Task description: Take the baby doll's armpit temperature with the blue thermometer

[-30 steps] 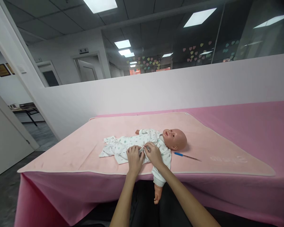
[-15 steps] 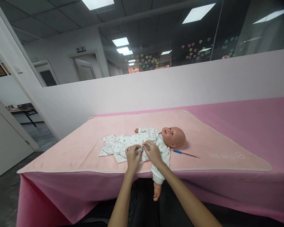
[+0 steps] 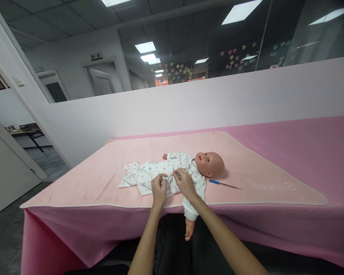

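Observation:
A baby doll (image 3: 212, 164) lies on its back with its head to the right, dressed in a white printed baby outfit (image 3: 151, 170). My left hand (image 3: 159, 190) is at the near side of the doll's belly, fingers curled and closed at the cloth; the exact grip is partly hidden. Just right of it, my right hand (image 3: 185, 183) pinches the outfit's front between thumb and fingers. The doll's near arm (image 3: 189, 225) hangs over the table edge between my forearms. Its far arm rests on the blanket.
Beneath the doll is a peach blanket (image 3: 97, 168) on a pink tablecloth (image 3: 318, 152). A thin stick with a blue handle (image 3: 215, 182) lies near the doll's head. Behind the table runs a low white wall (image 3: 218, 99) with glass above.
My left fingers have shifted slightly at the cloth, and the raised white fold between my hands shows less. My right hand keeps its pinch. The view has tilted a little.

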`<state>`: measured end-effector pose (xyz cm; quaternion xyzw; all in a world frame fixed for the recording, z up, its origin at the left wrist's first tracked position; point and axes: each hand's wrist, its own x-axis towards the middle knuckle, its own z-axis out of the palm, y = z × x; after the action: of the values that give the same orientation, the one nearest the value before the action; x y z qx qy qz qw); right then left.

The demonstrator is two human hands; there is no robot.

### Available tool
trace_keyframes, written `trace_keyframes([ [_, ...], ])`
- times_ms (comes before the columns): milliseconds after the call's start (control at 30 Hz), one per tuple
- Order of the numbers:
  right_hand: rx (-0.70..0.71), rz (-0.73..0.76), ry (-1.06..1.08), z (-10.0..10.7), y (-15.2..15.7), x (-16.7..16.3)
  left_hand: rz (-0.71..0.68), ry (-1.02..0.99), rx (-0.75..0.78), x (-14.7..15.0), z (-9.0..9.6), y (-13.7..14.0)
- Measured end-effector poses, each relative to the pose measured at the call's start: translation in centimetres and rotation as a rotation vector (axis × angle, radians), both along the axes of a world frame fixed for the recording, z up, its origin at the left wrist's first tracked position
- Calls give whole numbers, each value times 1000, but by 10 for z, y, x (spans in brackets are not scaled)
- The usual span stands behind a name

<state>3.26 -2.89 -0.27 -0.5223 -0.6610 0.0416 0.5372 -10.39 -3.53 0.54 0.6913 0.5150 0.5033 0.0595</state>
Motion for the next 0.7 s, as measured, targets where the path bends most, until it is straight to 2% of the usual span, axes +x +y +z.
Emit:
trace_keyframes([
  [100, 10, -21, -5, 0, 0, 0, 183, -157, 48, -4, -3, 2],
  [167, 10, -22, -6, -1, 0, 0, 284, -144, 98, -3, -1, -1],
  [233, 12, -17, -12, -1, 0, 0, 260, -7, 132, 1, 3, -5],
  [333, 12, -13, -18, -1, 0, -1, 104, 232, 137, 8, 10, -12],
  [400, 8, -13, -19, -1, 0, -2, 46, 308, 125, 11, 12, -13],
  [533, -4, -19, -29, -1, -2, -2, 49, 302, 102, 12, 10, -11],
  [700, 2, -46, -45, -1, 1, -3, 103, 195, 27, 11, 2, -2],
])
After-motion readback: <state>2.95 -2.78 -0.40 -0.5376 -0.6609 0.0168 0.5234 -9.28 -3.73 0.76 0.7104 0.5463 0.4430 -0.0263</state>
